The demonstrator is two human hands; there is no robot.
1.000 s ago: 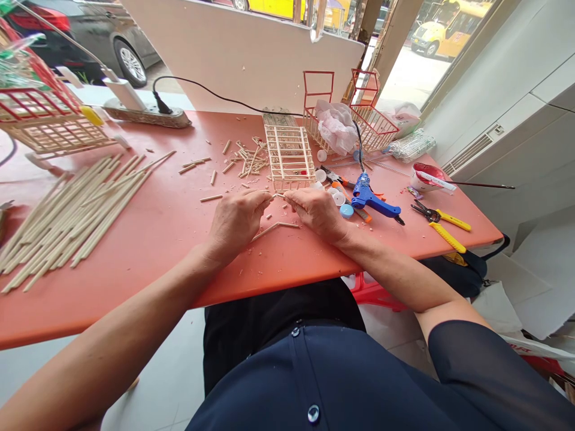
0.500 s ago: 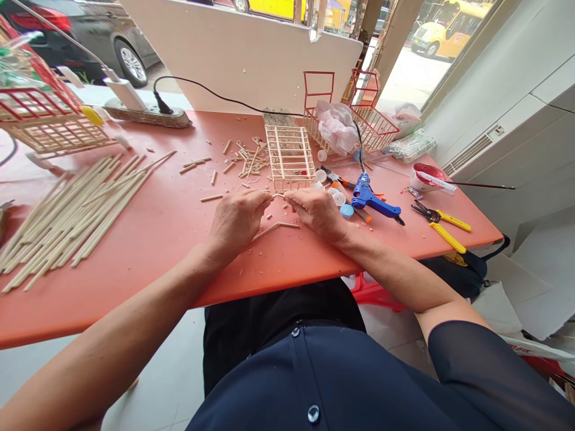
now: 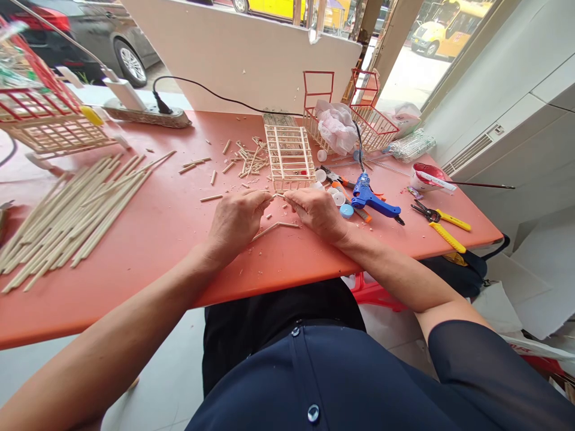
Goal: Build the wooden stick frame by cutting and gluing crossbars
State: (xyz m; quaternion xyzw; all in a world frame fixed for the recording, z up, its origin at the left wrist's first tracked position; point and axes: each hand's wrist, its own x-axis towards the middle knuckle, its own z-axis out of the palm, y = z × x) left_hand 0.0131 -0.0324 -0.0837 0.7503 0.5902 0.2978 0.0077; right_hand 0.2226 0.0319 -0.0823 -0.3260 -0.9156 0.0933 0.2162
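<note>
My left hand [image 3: 236, 221] and my right hand [image 3: 317, 212] meet just in front of a small wooden stick frame [image 3: 290, 152]. Between their pinched fingertips shows a short wooden stick [image 3: 279, 195], one end toward each hand; the fingers cover most of it. Whether it is one piece or two joined ones is too small to tell. Under the hands lies a bent, thin wooden stick [image 3: 276, 227] on the orange table [image 3: 157, 263]. Small stick offcuts [image 3: 251, 157] and crumbs are scattered around and behind the left hand.
Long wooden sticks [image 3: 76, 221] lie at left, below a red-topped stick basket [image 3: 49, 129]. A power strip [image 3: 148, 114] sits behind. To the right are a blue glue gun [image 3: 371, 200], bottle caps [image 3: 346, 211], yellow-handled pliers [image 3: 442, 224] and a paint cup [image 3: 426, 176].
</note>
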